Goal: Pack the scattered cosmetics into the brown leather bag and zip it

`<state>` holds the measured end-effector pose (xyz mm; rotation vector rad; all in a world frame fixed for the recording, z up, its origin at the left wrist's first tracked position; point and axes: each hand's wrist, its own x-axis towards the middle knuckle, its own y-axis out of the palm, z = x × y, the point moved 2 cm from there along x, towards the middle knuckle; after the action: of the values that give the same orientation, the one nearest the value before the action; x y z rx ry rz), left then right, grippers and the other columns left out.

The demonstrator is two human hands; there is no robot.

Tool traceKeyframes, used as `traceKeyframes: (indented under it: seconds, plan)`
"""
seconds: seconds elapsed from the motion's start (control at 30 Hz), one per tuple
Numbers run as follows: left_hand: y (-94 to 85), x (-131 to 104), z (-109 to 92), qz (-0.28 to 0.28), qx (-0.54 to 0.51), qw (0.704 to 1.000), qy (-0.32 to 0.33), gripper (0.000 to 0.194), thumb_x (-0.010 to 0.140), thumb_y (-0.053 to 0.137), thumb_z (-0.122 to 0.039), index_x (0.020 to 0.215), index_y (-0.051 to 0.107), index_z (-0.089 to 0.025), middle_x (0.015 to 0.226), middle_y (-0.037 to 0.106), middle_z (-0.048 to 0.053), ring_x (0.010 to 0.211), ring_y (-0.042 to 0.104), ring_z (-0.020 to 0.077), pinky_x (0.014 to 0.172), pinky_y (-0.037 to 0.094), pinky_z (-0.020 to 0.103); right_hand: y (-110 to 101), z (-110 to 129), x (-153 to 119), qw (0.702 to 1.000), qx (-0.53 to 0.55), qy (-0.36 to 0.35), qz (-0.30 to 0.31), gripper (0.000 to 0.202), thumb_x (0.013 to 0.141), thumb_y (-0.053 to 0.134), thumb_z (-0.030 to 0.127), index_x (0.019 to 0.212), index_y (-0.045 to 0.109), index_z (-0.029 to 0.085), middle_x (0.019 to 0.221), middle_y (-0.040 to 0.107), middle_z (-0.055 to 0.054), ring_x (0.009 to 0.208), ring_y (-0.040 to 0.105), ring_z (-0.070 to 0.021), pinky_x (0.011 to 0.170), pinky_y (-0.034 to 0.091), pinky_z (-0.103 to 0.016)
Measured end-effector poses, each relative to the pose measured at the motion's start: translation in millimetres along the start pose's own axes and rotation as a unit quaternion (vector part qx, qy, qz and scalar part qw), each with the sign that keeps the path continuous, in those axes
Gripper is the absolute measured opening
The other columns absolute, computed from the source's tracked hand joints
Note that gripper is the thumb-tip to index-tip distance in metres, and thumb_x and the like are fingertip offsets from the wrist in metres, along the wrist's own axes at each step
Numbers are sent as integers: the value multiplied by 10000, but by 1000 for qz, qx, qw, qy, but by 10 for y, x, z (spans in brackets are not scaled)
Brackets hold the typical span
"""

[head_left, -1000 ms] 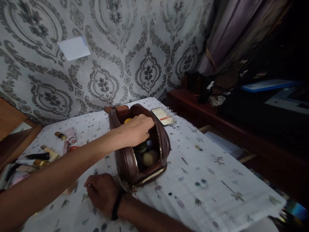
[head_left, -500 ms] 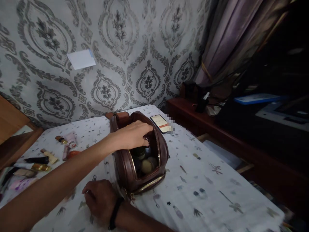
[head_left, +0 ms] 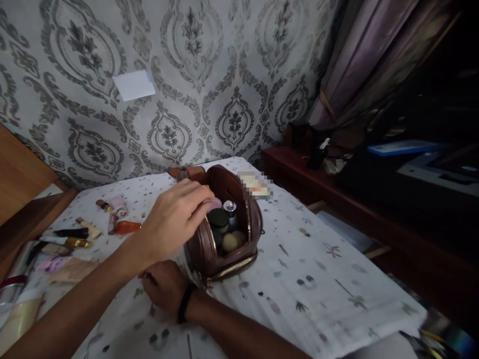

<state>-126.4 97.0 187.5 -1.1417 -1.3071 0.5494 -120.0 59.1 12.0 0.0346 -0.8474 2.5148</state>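
Note:
A brown leather bag stands unzipped on the patterned white cloth. Inside it are a dark-lidded jar, a silver-capped bottle and round beige items. Over the bag's left rim, my left hand has its fingers pinched on a pinkish object, partly hidden by the fingers. My right hand, with a black band at its wrist, rests on the cloth left of the bag, its fingers curled; whether anything is inside them is hidden.
Cosmetics lie on the cloth at left, among them an orange tube, a black tube and a cream bottle. A partly pixelated phone lies behind the bag. A dark red desk with an open drawer stands at right.
My left hand has come up and left out of the bag's interior, now with the pinkish object. The view has shifted slightly, showing more items at the left.

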Motion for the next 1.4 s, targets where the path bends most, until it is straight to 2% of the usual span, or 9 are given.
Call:
traceKeyframes:
  seconds: [0.13,0.23,0.4,0.53,0.83,1.07,1.23,1.33,1.4]
  plan:
    - [188,-42,-113,109,37,989,90,123,945,539,-224,891,639,-178,994,645,60,973,538,212,886,431,348,16,1,7,1000,7,5,-6,301,853,515,139,1092,697,165,1169,732,-78,1106,658,-226,964,464,-308]
    - [317,30,-203,182,73,973,124,71,879,623,-230,907,634,-166,1034,598,74,1002,494,242,882,417,373,21,7,-5,1000,19,-3,-13,358,869,497,149,1187,657,187,1300,670,-66,1215,599,-218,1030,431,-325]
    - [445,135,-295,229,152,949,152,163,804,598,-91,950,653,-138,1038,583,103,1018,476,260,884,380,388,14,6,-25,1000,22,17,-10,311,875,506,169,1135,676,184,1277,683,-70,1233,590,-227,1074,400,-330]
    - [492,187,-374,249,178,935,177,99,806,597,-114,871,670,-132,1016,599,126,1043,476,282,904,344,419,-2,18,-16,1000,8,9,3,298,875,494,155,1110,675,172,1284,677,-67,1235,579,-228,1078,397,-323]
    - [562,251,-497,314,193,906,207,95,784,587,-86,771,671,-128,869,630,129,981,497,279,810,348,399,33,5,45,1000,-25,-12,-1,285,881,508,182,1125,654,194,1253,685,-52,1072,641,-249,904,503,-348]
    - [609,250,-417,264,164,931,193,133,829,536,-104,810,662,-142,889,633,122,961,507,264,820,385,391,-17,30,-3,999,-40,-7,14,283,873,468,142,1066,675,151,1274,678,-100,1240,578,-250,1061,417,-355]
    - [605,274,-437,284,162,930,169,113,807,560,-91,776,661,-130,875,642,126,941,528,270,810,415,398,-6,32,1,1000,-15,-19,12,380,867,476,132,1215,624,158,1388,603,-89,1325,511,-237,1123,359,-363]
    - [619,263,-436,266,159,937,162,111,848,565,-142,793,661,-132,875,647,124,938,539,274,821,426,407,2,43,-18,1000,-9,-21,13,442,889,454,138,1316,563,111,1446,541,-122,1384,446,-231,1157,307,-371]
    - [623,255,-405,241,151,945,158,148,883,568,-213,786,652,-139,867,644,120,935,543,279,824,431,415,9,42,-23,1000,-5,-16,19,412,900,452,142,1286,587,103,1431,555,-130,1380,450,-235,1154,310,-375]
